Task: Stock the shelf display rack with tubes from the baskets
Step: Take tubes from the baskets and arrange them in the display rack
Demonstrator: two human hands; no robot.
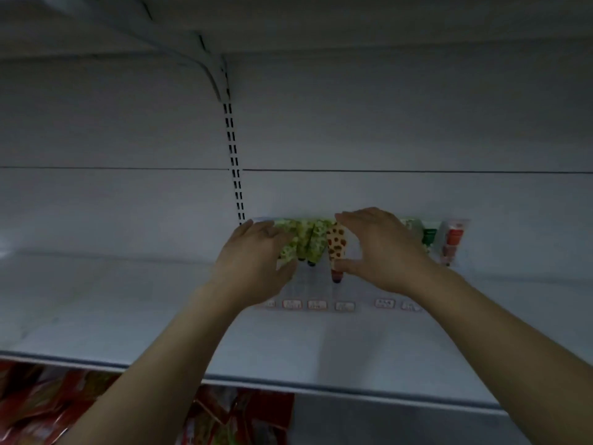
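Tubes (321, 242): seven visible, all standing cap-down in the display rack (305, 285), a clear unit at the back of the shelf (128, 316), against the rear panel.

Count, left to right:
- 3 green-patterned tubes (303, 242), packed touching each other (blurry, count is best read)
- 1 orange-spotted tube (337, 244), just beside the last green one
- 1 pale green tube (412, 225), mostly hidden behind the right hand
- 1 dark green tube (429, 236)
- 1 red-orange tube (454, 240) at the far right end

Left hand (253, 255): fingers curled over the top of the leftmost green tube, thumb under its lower end, gripping it.
Right hand (382, 248): fingers over the top of the orange-spotted tube, thumb pressed near its cap, pinching it.

6 price labels (292, 304) in a row along the rack front. Red packets (48, 409) on the level below the shelf; number unclear.
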